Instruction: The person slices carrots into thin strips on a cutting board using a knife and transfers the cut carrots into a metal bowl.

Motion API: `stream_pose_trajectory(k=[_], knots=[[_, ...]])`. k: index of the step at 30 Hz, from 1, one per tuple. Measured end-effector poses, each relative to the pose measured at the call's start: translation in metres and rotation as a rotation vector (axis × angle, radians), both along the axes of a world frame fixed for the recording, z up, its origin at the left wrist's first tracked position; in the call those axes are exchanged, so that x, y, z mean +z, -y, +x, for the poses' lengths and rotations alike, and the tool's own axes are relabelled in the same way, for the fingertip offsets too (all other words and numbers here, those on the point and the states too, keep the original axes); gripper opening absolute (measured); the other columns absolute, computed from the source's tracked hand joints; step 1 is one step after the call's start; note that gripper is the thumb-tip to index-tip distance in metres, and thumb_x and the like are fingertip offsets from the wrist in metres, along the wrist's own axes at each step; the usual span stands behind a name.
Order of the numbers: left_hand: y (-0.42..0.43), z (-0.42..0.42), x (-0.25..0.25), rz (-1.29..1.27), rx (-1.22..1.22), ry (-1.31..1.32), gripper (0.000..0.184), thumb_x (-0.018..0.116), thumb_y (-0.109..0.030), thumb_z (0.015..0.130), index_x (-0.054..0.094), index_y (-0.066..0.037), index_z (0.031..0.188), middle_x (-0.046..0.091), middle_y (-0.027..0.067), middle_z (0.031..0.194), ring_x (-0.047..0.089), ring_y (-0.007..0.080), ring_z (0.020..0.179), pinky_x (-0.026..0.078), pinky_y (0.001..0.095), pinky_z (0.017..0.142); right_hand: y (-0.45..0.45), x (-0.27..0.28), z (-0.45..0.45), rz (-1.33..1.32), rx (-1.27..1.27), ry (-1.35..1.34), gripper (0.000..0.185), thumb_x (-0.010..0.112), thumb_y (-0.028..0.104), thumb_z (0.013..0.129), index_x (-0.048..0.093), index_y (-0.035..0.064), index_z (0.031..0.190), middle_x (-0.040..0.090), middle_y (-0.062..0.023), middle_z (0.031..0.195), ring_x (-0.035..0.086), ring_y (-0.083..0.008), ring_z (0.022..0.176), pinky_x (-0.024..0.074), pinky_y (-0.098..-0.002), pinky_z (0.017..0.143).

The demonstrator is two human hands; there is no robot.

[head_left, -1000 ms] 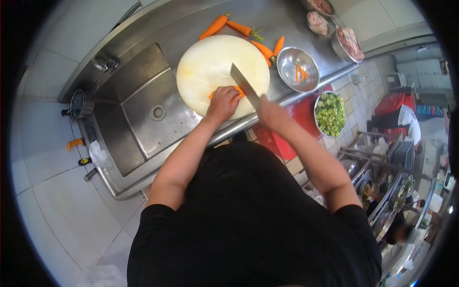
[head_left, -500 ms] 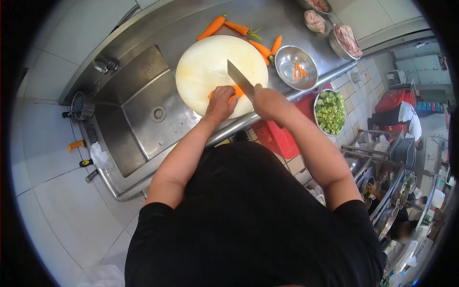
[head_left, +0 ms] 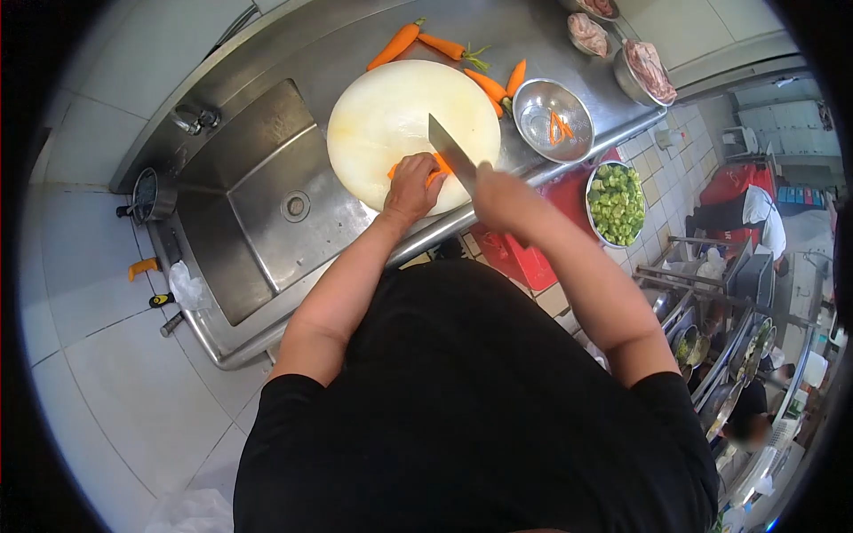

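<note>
**Carrot work looks early, with whole carrots (head_left: 397,44) lying beyond the board (head_left: 382,107)**

The person's left hand (head_left: 413,186) is bent over a carrot piece (head_left: 441,165), fingers drawn together and pinning it to the board near the edge closest to the body. The right hand (head_left: 505,202), slightly blurred, is wrapped round the handle of a knife (head_left: 451,151). The blade slants away from that grip over the board, just beside the left fingertips; whether its edge touches the carrot piece cannot be told from this angle.

As far as the view shows, little is done: only a few carrot strips (head_left: 558,129) lie in a metal bowl (head_left: 533,147), beyond the right hand and to its right. How much of the carrot piece is cut is hidden, since the left fingers cover most of it. Two whole carrots lie close together past the far edge of the board from the left hand; others sit between board and metal bowl, beyond the knife grip.

To the right of the right hand, a bowl heaped with green vegetable (head_left: 617,204) appears fully chopped. Well apart, farther beyond that same hand, raw meat (head_left: 649,69) sits in bowls. The sink (head_left: 267,142) is left of the left hand.
</note>
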State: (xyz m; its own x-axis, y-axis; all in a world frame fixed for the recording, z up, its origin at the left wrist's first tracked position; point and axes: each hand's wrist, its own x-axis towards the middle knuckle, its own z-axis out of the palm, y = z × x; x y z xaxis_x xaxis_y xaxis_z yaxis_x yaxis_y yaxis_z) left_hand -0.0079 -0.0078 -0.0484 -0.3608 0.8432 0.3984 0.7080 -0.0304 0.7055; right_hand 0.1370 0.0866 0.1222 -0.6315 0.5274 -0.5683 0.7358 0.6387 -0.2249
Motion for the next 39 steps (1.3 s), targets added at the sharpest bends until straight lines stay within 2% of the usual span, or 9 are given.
stream_pose_trajectory(k=[5, 12, 18, 20, 22, 24, 27, 33, 39], knots=[[0.0, 0.002, 0.006, -0.029, 0.005, 0.003, 0.02, 0.069, -0.016, 0.088, 0.062, -0.001, 0.099, 0.065, 0.0137, 0.107, 0.059, 0.0352, 0.102, 0.046, 0.0433, 0.092, 0.019, -0.043, 0.025, 0.03, -0.104, -0.033, 0.023, 0.043, 0.011, 0.096, 0.047, -0.0056, 0.111, 0.068, -0.035, 0.099, 0.069, -0.0465, 0.099, 0.0542, -0.0519, 0.088], [-0.001, 0.0, 0.001, 0.029, 0.005, 0.007, 0.012, 0.059, -0.006, 0.088, 0.061, -0.002, 0.098, 0.065, 0.0151, 0.106, 0.058, 0.0361, 0.102, 0.046, 0.044, 0.092, 0.005, 0.007, -0.004, -0.011, 0.018, 0.026, 0.023, 0.047, 0.01, 0.094, 0.049, -0.0056, 0.111, 0.068, -0.033, 0.101, 0.069, -0.0454, 0.1, 0.0544, -0.0509, 0.088], [-0.002, -0.001, -0.003, 0.037, -0.009, -0.018, 0.012, 0.06, -0.005, 0.087, 0.06, -0.002, 0.098, 0.063, 0.0163, 0.106, 0.058, 0.0368, 0.101, 0.046, 0.0451, 0.091, 0.01, -0.049, 0.01, 0.08, -0.041, -0.092, 0.02, 0.047, 0.01, 0.095, 0.045, -0.0049, 0.108, 0.07, -0.0316, 0.097, 0.07, -0.0464, 0.092, 0.0565, -0.0506, 0.082], [0.0, -0.001, 0.002, -0.013, -0.01, 0.001, 0.014, 0.061, -0.005, 0.086, 0.058, -0.001, 0.099, 0.062, 0.0169, 0.106, 0.058, 0.0371, 0.1, 0.046, 0.0454, 0.091, -0.003, -0.025, -0.003, 0.101, -0.004, -0.163, 0.021, 0.048, 0.01, 0.094, 0.045, -0.0053, 0.108, 0.07, -0.0319, 0.097, 0.071, -0.0459, 0.092, 0.0568, -0.05, 0.082], [0.004, 0.002, 0.005, -0.072, 0.01, 0.039, 0.016, 0.061, -0.005, 0.085, 0.057, -0.001, 0.1, 0.061, 0.0174, 0.106, 0.057, 0.0374, 0.1, 0.046, 0.0456, 0.09, -0.005, 0.014, -0.016, -0.058, 0.009, 0.048, 0.023, 0.05, 0.012, 0.094, 0.045, -0.0055, 0.108, 0.069, -0.033, 0.098, 0.071, -0.0449, 0.093, 0.0566, -0.0496, 0.082], [0.001, 0.001, 0.008, -0.093, 0.015, 0.057, 0.019, 0.062, -0.006, 0.085, 0.054, 0.0, 0.101, 0.059, 0.0181, 0.104, 0.056, 0.0381, 0.098, 0.046, 0.0457, 0.088, 0.006, -0.016, 0.003, -0.025, 0.057, 0.022, 0.024, 0.049, 0.011, 0.093, 0.044, -0.0054, 0.11, 0.069, -0.0341, 0.097, 0.07, -0.0463, 0.094, 0.056, -0.0517, 0.082], [-0.002, 0.0, -0.002, 0.012, 0.009, 0.007, 0.018, 0.062, -0.007, 0.086, 0.053, 0.0, 0.1, 0.058, 0.0185, 0.102, 0.056, 0.0383, 0.096, 0.046, 0.046, 0.086, 0.031, -0.036, 0.017, 0.008, -0.14, -0.04, 0.025, 0.047, 0.009, 0.093, 0.043, -0.0053, 0.113, 0.068, -0.0348, 0.096, 0.07, -0.0475, 0.093, 0.0548, -0.0552, 0.083], [0.0, 0.0, 0.002, -0.045, 0.007, 0.041, 0.017, 0.062, -0.006, 0.086, 0.053, 0.0, 0.098, 0.058, 0.0183, 0.102, 0.056, 0.0392, 0.096, 0.046, 0.0462, 0.085, -0.01, 0.002, -0.022, -0.103, -0.031, 0.044, 0.026, 0.048, 0.009, 0.093, 0.043, -0.0053, 0.114, 0.068, -0.0348, 0.098, 0.07, -0.047, 0.093, 0.055, -0.0548, 0.083], [-0.002, 0.002, -0.002, -0.01, 0.025, 0.019, 0.014, 0.061, -0.005, 0.086, 0.054, -0.001, 0.097, 0.058, 0.0176, 0.101, 0.056, 0.0388, 0.095, 0.046, 0.046, 0.085, 0.029, -0.034, 0.015, 0.015, -0.103, -0.01, 0.024, 0.049, 0.01, 0.094, 0.042, -0.004, 0.112, 0.068, -0.0359, 0.099, 0.069, -0.048, 0.095, 0.0538, -0.0546, 0.086]])
